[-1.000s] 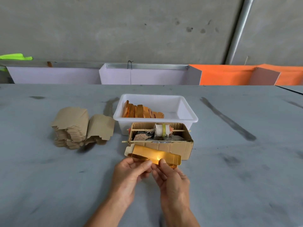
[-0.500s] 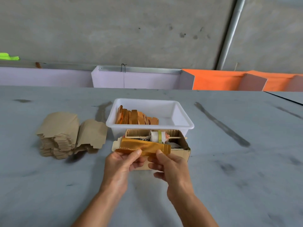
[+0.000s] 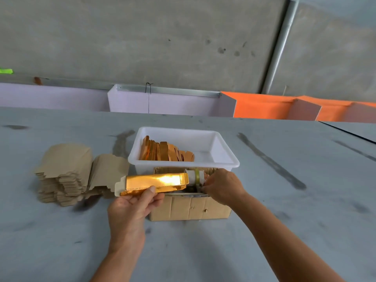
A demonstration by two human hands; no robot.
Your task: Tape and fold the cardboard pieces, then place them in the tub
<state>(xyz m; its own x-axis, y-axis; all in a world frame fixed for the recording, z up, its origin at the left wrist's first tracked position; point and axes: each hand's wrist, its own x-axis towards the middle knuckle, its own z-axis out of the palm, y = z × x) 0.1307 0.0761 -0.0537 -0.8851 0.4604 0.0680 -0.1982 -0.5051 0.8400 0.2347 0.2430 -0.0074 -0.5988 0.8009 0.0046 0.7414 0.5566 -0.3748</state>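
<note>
Concrete wall and a pipe stand behind a wide grey table [image 3: 284,231], with lilac and orange panels along its far edge. On it, a white tub [image 3: 225,157] holds a leaning row of finished gold pieces [image 3: 164,152]; just in front stands a cardboard box [image 3: 191,208] with a tape roll [image 3: 196,176] on a stick, and to the left a stack [image 3: 65,174] of unfolded blanks.

The left hand [image 3: 132,206] pinches a folded gold piece [image 3: 154,183] by its lower edge, thumb on top, holding it level over the box's left end. The right hand [image 3: 221,187] reaches into the box beside the roll, fingers curled.

Risks, as I judge them: held one-handed, the fold could spring open before tape lands; pulled tape might stick to itself or drag the light box.

Whether the right fingertips actually grip tape cannot be told; they are hidden. Box contents are a blur.
</note>
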